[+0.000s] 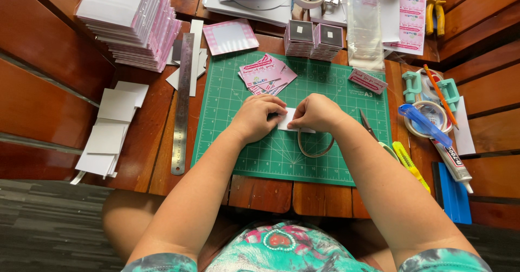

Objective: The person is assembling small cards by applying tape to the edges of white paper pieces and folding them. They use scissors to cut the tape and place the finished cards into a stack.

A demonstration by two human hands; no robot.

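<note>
Both my hands meet over the middle of a green cutting mat (pixel 227 136). My left hand (pixel 258 118) and my right hand (pixel 317 113) pinch a small white card (pixel 286 120) between their fingertips. A thin brown tape ring (pixel 316 145) lies on the mat just under my right hand. A loose pile of pink printed cards (pixel 266 74) sits on the mat just beyond my hands.
A steel ruler (pixel 182 104) lies left of the mat, white cards (pixel 111 131) further left, a tall pink-edged card stack (pixel 132 20) at the back left. Two small card stacks (pixel 314 39) stand behind the mat. Scissors (pixel 370 128), a yellow cutter (pixel 409 164), a glue tube (pixel 452 161) and tape dispensers (pixel 428 118) lie right.
</note>
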